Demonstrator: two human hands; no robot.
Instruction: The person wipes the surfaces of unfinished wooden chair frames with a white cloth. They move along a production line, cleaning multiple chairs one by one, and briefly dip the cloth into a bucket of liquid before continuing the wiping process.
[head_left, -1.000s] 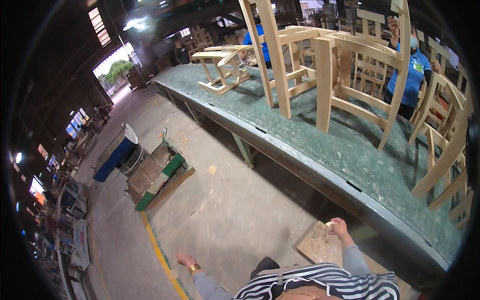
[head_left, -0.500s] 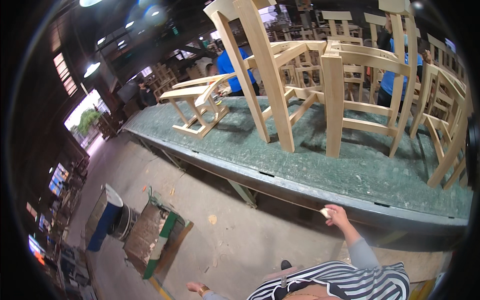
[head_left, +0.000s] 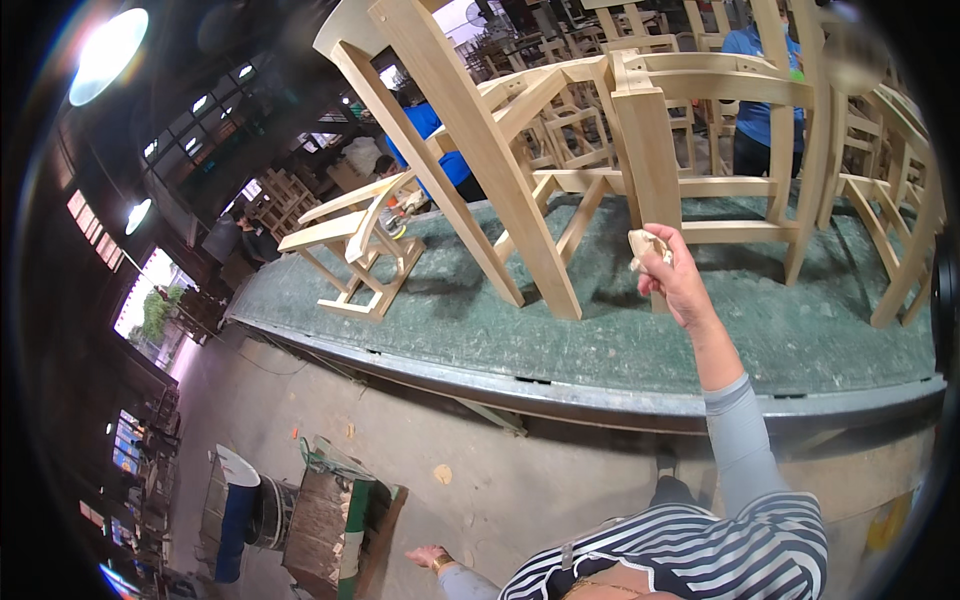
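Observation:
My right hand [head_left: 676, 276] is closed around a small, crumpled, cream-coloured piece [head_left: 647, 246], whose material I cannot make out. It is raised above the green-topped table [head_left: 450, 335], in front of the thick leg [head_left: 648, 150] of an unfinished pale wooden chair frame. From this angle I cannot tell whether the piece touches the wood. Another frame with long slanting posts [head_left: 480, 150] stands just left of it. Low at my left side, away from the table, my left hand [head_left: 428, 556] hangs with its fingers loosely stretched and nothing in them.
A smaller wooden frame [head_left: 365, 245] rests at the table's left end, and further chair frames [head_left: 890, 210] stand on the right. Two people in blue [head_left: 765, 120] are beyond the table. On the floor are a scrap-strewn wooden box [head_left: 322, 520] and a blue-and-white drum [head_left: 236, 520].
My right hand has risen from below the table's edge to the chair leg, carrying the cream piece. The view has shifted, and my left hand still hangs low.

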